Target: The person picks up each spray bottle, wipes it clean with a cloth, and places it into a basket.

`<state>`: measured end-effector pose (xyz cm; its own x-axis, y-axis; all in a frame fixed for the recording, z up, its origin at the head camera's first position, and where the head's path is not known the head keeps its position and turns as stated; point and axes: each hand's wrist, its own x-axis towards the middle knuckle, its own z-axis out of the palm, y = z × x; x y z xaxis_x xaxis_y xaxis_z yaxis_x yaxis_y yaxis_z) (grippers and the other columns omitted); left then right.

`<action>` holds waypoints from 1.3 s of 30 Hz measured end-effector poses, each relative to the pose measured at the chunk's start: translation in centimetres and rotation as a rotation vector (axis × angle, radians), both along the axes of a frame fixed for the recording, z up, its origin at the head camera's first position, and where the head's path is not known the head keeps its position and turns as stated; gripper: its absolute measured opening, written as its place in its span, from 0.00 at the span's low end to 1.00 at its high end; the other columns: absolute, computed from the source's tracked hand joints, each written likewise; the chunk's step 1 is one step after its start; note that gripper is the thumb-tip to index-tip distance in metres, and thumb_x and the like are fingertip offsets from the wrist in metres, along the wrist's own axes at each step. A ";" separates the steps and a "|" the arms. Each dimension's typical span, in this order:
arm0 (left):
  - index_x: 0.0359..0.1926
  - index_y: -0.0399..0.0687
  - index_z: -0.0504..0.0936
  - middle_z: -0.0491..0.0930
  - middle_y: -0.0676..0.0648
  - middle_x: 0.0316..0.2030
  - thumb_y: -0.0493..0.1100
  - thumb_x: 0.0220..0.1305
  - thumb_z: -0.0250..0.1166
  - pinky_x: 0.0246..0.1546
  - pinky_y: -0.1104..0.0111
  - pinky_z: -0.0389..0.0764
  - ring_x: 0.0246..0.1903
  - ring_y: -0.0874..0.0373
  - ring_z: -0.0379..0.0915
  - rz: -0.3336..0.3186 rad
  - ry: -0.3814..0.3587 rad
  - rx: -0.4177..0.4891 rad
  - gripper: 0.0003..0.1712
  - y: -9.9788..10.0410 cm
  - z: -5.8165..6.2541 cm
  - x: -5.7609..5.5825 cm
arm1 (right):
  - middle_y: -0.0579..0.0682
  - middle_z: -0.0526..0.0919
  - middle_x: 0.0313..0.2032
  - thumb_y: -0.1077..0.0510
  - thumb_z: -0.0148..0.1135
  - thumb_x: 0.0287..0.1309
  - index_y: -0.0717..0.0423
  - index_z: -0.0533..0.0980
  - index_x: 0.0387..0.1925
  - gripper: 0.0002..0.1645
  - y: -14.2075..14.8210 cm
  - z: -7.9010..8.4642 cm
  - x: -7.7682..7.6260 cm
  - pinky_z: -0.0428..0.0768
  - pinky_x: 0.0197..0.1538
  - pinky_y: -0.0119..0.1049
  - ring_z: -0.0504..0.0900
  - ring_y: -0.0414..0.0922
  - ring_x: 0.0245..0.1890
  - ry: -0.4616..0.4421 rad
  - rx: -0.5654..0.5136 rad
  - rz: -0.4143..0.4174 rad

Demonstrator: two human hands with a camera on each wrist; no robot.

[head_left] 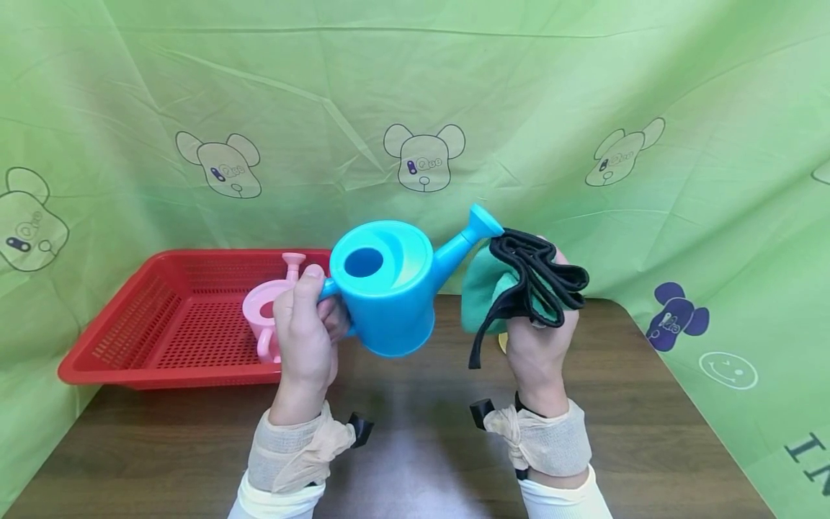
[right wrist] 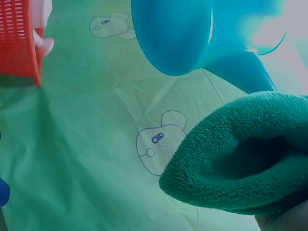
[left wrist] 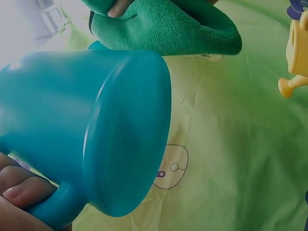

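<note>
My left hand (head_left: 305, 328) grips the handle of a blue toy watering can (head_left: 398, 310), held up above the table. Its spout points right, and the spout's rose meets the black edge of a green towel (head_left: 480, 288) in the head view. Folded and bunched, the fuzzy towel with black trim is held in my right hand (head_left: 545, 353); the fingers are partly hidden behind it. From the left wrist, the can's base and body show large, with the towel (left wrist: 163, 29) beyond. In the right wrist view, the towel (right wrist: 207, 163) covers most of the hand.
A red plastic basket (head_left: 162, 378) stands on the left of the brown wooden table (head_left: 415, 447), with a pink watering can (head_left: 256, 306) inside it. A yellow watering can (left wrist: 299, 48) shows at the left wrist view's edge. Behind hangs a green printed cloth (head_left: 311, 94).
</note>
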<state>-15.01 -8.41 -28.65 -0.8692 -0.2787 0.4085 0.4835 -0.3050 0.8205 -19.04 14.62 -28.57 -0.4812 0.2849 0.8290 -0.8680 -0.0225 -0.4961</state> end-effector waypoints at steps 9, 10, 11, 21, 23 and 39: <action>0.13 0.39 0.60 0.60 0.53 0.10 0.45 0.76 0.53 0.17 0.69 0.54 0.13 0.60 0.52 0.138 0.040 -0.052 0.32 -0.4 0.2 0.0 | 0.52 0.85 0.54 0.70 0.71 0.56 0.77 0.75 0.58 0.28 0.5 -0.3 -0.1 0.76 0.68 0.41 0.83 0.48 0.57 -0.004 0.062 -0.124; 0.13 0.38 0.59 0.60 0.53 0.10 0.45 0.76 0.53 0.17 0.69 0.54 0.13 0.60 0.52 0.156 0.041 -0.061 0.32 -0.5 0.2 0.0 | 0.51 0.85 0.56 0.72 0.69 0.55 0.78 0.73 0.59 0.29 0.6 -0.4 -0.1 0.76 0.68 0.41 0.82 0.48 0.58 -0.005 0.094 -0.153; 0.13 0.37 0.60 0.60 0.52 0.10 0.44 0.76 0.53 0.18 0.69 0.55 0.14 0.60 0.52 0.180 0.042 -0.073 0.32 -0.5 0.2 0.0 | 0.51 0.84 0.57 0.73 0.69 0.55 0.78 0.72 0.60 0.31 0.6 -0.4 -0.1 0.76 0.69 0.42 0.82 0.48 0.60 -0.001 0.119 -0.179; 0.11 0.34 0.64 0.63 0.57 0.10 0.44 0.75 0.57 0.19 0.71 0.57 0.15 0.62 0.55 0.439 0.018 -0.248 0.33 -1.0 0.2 -0.1 | 0.52 0.83 0.60 0.76 0.66 0.57 0.67 0.74 0.65 0.33 0.9 -0.8 -0.1 0.74 0.71 0.42 0.81 0.47 0.63 -0.125 0.207 -0.220; 0.11 0.34 0.63 0.62 0.56 0.10 0.43 0.75 0.57 0.18 0.71 0.56 0.15 0.62 0.55 0.454 0.034 -0.266 0.33 -1.0 0.1 -0.1 | 0.54 0.83 0.60 0.76 0.65 0.58 0.66 0.74 0.66 0.33 1.0 -0.9 -0.1 0.74 0.72 0.42 0.81 0.47 0.63 -0.124 0.235 -0.207; 0.13 0.30 0.68 0.64 0.60 0.12 0.44 0.75 0.57 0.22 0.72 0.58 0.15 0.64 0.59 0.593 0.055 -0.287 0.32 -1.3 0.1 -0.7 | 0.54 0.85 0.59 0.79 0.63 0.57 0.63 0.74 0.67 0.35 2.7 -0.9 -0.2 0.76 0.69 0.34 0.82 0.39 0.61 -0.195 0.389 -0.142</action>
<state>-15.69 -9.72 -28.59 -0.5773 -0.5775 0.5772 0.5456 0.2530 0.7989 -19.24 17.34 -29.50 -0.6173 0.0443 0.7855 -0.7389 0.3103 -0.5981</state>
